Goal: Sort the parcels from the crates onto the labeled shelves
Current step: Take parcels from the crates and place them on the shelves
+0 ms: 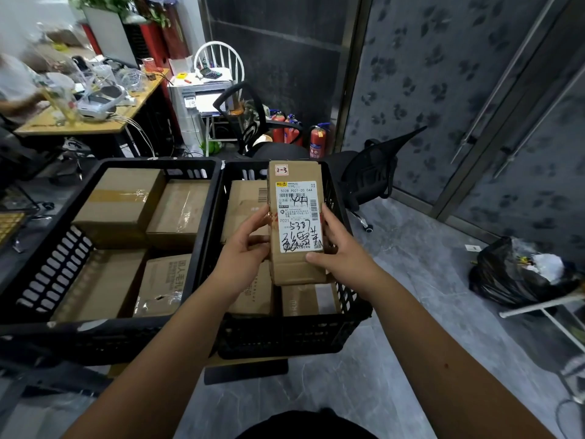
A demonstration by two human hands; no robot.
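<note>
over the right crate [343, 198], parcel [296, 217] upright, label facing camera, left hand [245, 248] gripping its 9 o'clock edge, right hand [340, 248] gripping its 3 o'clock edge, left crate [53, 255] at 9 o'clock holding boxes

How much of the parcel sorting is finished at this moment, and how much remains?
Nothing shows as finished: no shelf is in view. In hand: the left hand and right hand grip one parcel above the right crate, label up, a small tag on top reading something like "2-3". Left: several boxes in the left crate and more in the right one.
</note>
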